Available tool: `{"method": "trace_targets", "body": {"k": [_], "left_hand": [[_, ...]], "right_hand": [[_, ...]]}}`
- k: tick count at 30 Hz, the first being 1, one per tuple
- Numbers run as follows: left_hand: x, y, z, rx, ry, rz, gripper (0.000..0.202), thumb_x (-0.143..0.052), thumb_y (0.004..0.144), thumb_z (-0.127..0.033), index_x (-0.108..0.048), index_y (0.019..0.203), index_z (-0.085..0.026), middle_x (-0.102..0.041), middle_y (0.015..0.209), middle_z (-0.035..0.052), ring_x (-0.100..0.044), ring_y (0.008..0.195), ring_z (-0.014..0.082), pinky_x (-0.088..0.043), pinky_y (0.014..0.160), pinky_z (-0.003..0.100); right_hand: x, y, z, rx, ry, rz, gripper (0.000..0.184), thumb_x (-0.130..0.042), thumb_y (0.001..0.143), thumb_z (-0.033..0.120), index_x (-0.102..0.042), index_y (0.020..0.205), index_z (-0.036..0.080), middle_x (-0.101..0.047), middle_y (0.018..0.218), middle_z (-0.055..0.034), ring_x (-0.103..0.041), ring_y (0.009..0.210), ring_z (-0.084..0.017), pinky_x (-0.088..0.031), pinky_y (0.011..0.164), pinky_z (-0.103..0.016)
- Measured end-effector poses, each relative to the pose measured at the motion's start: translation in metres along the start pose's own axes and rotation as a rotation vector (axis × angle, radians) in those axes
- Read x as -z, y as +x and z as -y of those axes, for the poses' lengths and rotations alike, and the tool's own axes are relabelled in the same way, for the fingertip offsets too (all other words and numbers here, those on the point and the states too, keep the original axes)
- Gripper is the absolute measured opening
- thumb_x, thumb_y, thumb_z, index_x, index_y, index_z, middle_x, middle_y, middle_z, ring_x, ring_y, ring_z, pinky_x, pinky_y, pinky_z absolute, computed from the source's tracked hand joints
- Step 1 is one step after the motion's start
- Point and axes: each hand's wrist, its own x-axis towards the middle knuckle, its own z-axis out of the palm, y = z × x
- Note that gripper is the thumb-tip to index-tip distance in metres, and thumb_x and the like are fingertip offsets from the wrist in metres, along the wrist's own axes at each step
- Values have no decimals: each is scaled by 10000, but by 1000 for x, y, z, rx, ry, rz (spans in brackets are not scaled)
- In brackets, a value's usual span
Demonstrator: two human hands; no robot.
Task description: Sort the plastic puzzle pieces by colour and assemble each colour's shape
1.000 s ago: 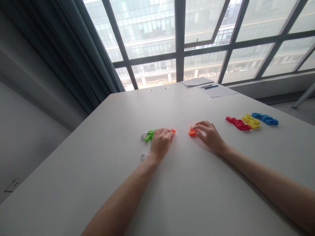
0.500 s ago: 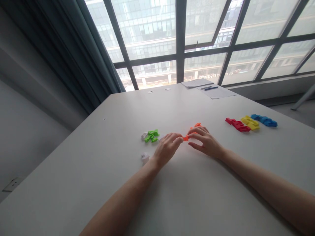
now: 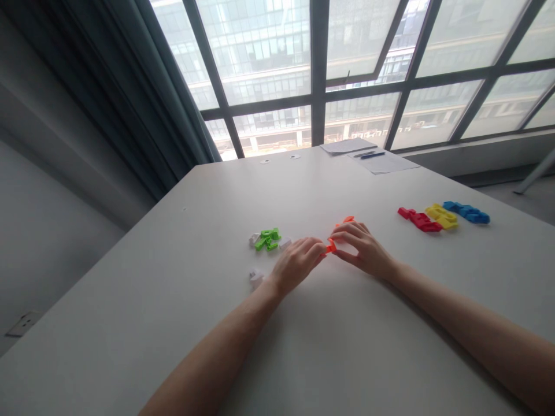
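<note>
Between my two hands is a small orange plastic piece, pinched by the fingertips from both sides. My left hand is closed on its left end, and the fingers hide part of it. My right hand grips its right side with thumb and fingers. Just behind my right fingers lie more orange pieces, partly covered by the hand. Green plastic pieces rest to the left of my left hand, with a white piece beside them. Another white piece lies near my left wrist.
Toward the right sit groups of red pieces, yellow pieces and blue pieces. Papers with a pen lie at the far edge of the white table, by the window. A dark curtain hangs at the left.
The orange piece has turned a little between my fingers. My left hand has shifted slightly right and down, uncovering a white piece behind it, and my right thumb has closed on the orange piece.
</note>
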Motion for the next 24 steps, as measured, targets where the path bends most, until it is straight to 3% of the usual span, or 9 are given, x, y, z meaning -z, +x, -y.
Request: {"method": "trace_targets", "body": {"k": [5,24], "left_hand": [[-1,0,0,12,7,3,82,-481,974,-268,-525,969,-199,-673,965,30,-652,891,148,-511,776,273],[-1,1,2,35,-24,-54,85,-539,944,-263,-534,995,-195,-674,894,28,-645,807,157,-515,732,279]], "right_hand": [[1,1,1,-17,8,4,240,-551,909,333,-590,1137,273,-660,1077,-74,-584,1038,-236,-421,929,-434],[0,-1,-1,35,-1,0,106,-563,910,300,-572,994,235,-632,1037,-80,-561,1010,-226,-413,914,-419]]}}
